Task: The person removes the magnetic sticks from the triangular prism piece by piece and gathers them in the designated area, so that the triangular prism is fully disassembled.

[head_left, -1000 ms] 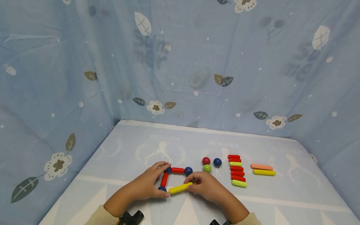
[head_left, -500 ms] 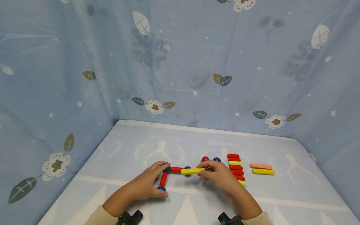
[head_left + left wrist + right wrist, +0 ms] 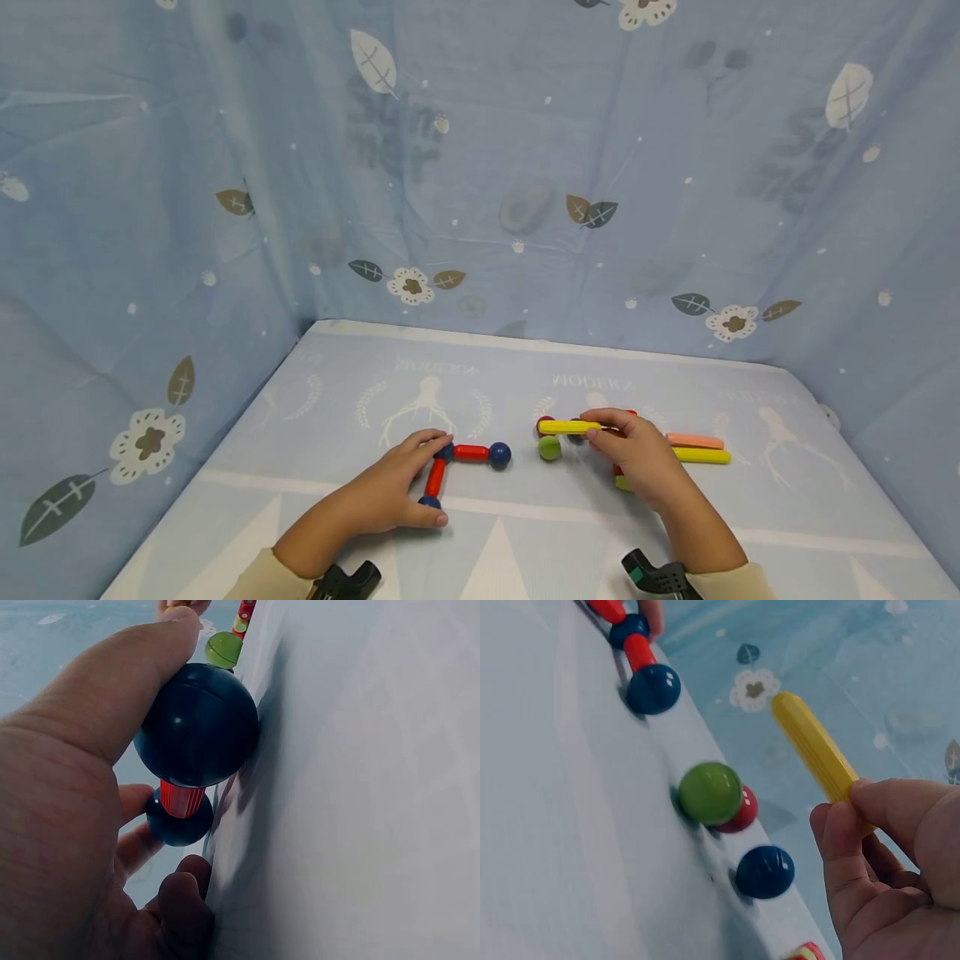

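An L-shaped toy piece of red rods and blue balls lies on the table. My left hand spans its left side, thumb by the near blue ball and fingertips at the corner ball. My right hand pinches one end of a yellow rod between thumb and fingers. That rod is raised above the table, over a red ball and a loose blue ball, partly covering both in the head view. A green ball sits just in front of them.
Short red and light green rods lie in a column, mostly hidden behind my right hand. Farther right are a salmon rod and another yellow rod. Blue patterned cloth walls the table's back and sides.
My right hand has lifted the yellow rod from beside the L-shaped piece and carried it right, to above the loose balls. The left hand has stayed put.
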`<action>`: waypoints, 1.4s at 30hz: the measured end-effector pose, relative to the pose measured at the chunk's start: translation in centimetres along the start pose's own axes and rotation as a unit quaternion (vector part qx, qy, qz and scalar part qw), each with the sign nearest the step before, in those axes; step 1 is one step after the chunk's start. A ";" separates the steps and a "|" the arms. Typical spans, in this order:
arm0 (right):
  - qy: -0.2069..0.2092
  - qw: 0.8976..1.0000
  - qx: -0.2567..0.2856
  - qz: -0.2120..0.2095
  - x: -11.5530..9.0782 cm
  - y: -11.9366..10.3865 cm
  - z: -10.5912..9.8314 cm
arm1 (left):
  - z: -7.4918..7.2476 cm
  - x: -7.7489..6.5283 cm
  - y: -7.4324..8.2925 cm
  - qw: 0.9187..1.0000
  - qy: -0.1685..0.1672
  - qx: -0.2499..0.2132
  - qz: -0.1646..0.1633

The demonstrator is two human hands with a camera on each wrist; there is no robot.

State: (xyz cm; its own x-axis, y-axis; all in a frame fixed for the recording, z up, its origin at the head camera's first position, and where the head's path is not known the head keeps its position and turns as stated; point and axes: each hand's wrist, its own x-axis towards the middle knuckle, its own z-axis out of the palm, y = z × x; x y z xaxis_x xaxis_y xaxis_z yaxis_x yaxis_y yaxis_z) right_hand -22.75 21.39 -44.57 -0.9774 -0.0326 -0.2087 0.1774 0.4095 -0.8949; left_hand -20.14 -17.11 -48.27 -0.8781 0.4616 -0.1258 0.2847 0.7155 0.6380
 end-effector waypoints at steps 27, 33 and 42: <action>0.135 0.989 0.056 0.027 0.9 4.3 -8.1 | -0.1 -0.2 0.4 1.000 0.002 0.002 -0.002; 0.163 0.982 0.088 0.046 1.3 5.9 -10.0 | -0.1 -0.2 0.3 1.000 0.004 0.000 -0.002; 0.204 0.966 0.113 0.108 1.6 7.5 -11.7 | -0.1 -0.2 0.5 1.000 0.004 0.000 -0.001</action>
State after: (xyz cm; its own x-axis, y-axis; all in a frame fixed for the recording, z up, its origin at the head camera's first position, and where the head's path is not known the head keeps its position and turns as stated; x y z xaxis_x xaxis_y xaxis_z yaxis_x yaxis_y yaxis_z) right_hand -24.28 35.12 -47.00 -0.8702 0.4128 -0.2690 0.3585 0.1558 -0.9204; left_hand -19.86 -16.88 -47.80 -0.8821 0.4553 -0.1207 0.2824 0.7162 0.6382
